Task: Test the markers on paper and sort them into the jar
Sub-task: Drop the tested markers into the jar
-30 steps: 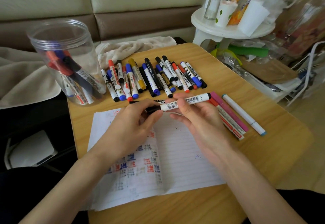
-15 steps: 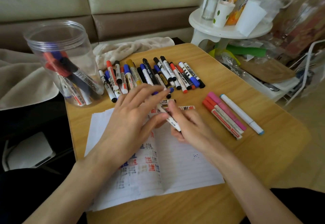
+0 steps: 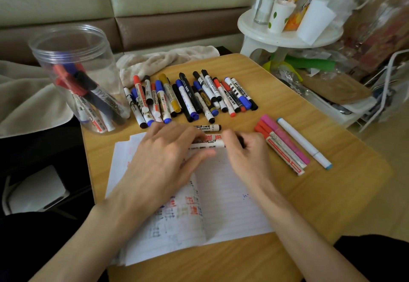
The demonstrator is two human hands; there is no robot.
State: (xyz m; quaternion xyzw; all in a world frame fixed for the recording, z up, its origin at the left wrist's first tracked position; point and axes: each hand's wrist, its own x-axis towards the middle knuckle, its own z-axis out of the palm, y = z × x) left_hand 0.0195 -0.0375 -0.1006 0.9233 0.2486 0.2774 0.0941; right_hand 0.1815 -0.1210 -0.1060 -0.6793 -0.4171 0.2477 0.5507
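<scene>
Okay, head view, the only one. The left hand (image 3: 163, 155) pinches the white barrel of a marker (image 3: 207, 144) between fingers and thumb. The right hand (image 3: 245, 155) is curled round its black end. The marker lies level, just above the top edge of the paper (image 3: 225, 193). It is not in the jar (image 3: 75, 78), which stands well apart at the table's far left with several markers already inside.

Risks, as I judge them: if the black end is a cap and it comes off with a jerk, the tip may streak fingers or the table (image 3: 332, 193) instead of the paper. A knuckle may also bump the loose marker (image 3: 208, 127) just behind the hands and roll it into the row of markers (image 3: 190, 98).

Half a second ago the marker was tilted down toward the paper in the right hand alone, with the left fingers spread over it. Now it is level and both hands grip it.
</scene>
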